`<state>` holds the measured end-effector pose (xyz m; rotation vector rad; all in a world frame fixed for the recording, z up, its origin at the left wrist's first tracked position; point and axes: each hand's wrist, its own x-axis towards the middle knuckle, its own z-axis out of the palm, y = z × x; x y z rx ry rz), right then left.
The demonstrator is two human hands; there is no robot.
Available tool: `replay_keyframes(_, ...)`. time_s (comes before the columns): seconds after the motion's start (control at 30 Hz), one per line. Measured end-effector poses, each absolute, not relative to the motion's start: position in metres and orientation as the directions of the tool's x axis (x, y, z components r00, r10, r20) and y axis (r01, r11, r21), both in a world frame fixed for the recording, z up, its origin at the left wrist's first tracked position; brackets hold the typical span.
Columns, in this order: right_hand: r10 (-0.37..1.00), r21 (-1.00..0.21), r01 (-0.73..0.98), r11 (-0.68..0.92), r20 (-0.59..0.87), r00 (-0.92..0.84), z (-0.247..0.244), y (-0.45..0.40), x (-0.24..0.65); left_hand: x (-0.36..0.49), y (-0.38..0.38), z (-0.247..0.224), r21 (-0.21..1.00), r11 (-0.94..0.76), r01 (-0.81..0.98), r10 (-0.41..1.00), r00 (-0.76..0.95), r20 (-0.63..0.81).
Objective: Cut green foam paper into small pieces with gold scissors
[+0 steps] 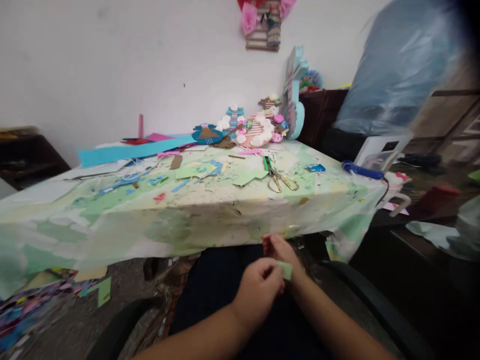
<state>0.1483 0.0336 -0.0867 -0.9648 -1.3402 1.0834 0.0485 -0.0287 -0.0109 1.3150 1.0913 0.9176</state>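
Over my lap, below the table's front edge, my left hand (260,285) is closed in a pinch on a small light green paper piece (285,270). My right hand (281,250) is just beyond it, its fingers curled and partly blurred; whether it holds anything is hidden. The green piece lies in front of my right wrist. On the table above are gold-handled scissors (279,180) with a green part near the blades, beside a light green paper sheet (247,175).
The cloth-covered table (210,215) bears paper scraps, a blue strip (131,151) and decorated paper crafts (255,131). A blue glue gun (362,171) rests at its right edge. More scraps (33,310) lie on the floor at left.
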Motion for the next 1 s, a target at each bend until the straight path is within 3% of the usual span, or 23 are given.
replay_keyframes(0.1, 0.926, -0.923, 0.075, 0.376, 0.373, -0.052, -0.063, 0.029, 0.17, 0.039, -0.015, -0.018, 0.96, 0.242, -0.139, 0.963, 0.16, -0.219)
replay_keyframes(0.17, 0.781, -0.732, 0.274, 0.624, 0.57, -0.255, -0.049, 0.012, 0.177, 0.034, -0.013, -0.023, 0.928, 0.305, -0.215, 0.95, 0.138, -0.28)
replay_keyframes(0.27, 0.594, -0.475, 0.358, 0.804, 0.607, -0.528, -0.034, -0.006, 0.177, 0.03, -0.014, -0.026, 0.887, 0.357, -0.295, 0.931, 0.188, -0.312)
replay_keyframes(0.47, 0.496, -0.221, 0.464, 0.858, 0.59, -0.637, -0.032, -0.008, 0.178, 0.027, -0.015, -0.016, 0.848, 0.429, -0.311, 0.897, 0.259, -0.359)
replay_keyframes(0.6, 0.444, -0.153, 0.473, 0.868, 0.665, -0.601, -0.029, -0.011, 0.179, 0.026, -0.018, -0.012, 0.887, 0.41, -0.212, 0.897, 0.272, -0.349)
replay_keyframes(0.73, 0.497, -0.265, 0.456, 0.85, 0.69, -0.526, -0.022, -0.017, 0.174, 0.026, -0.021, -0.011, 0.918, 0.349, -0.189, 0.915, 0.28, -0.29)
replay_keyframes(0.87, 0.728, -0.625, 0.378, 0.683, 0.624, -0.284, -0.024, -0.018, 0.162, 0.024, -0.019, -0.011, 0.943, 0.272, -0.193, 0.931, 0.3, -0.207)
replay_keyframes(1.0, 0.914, -0.915, 0.055, 0.4, 0.395, -0.09, -0.039, -0.018, 0.149, 0.022, -0.015, -0.012, 0.964, 0.213, -0.159, 0.954, 0.247, -0.17)
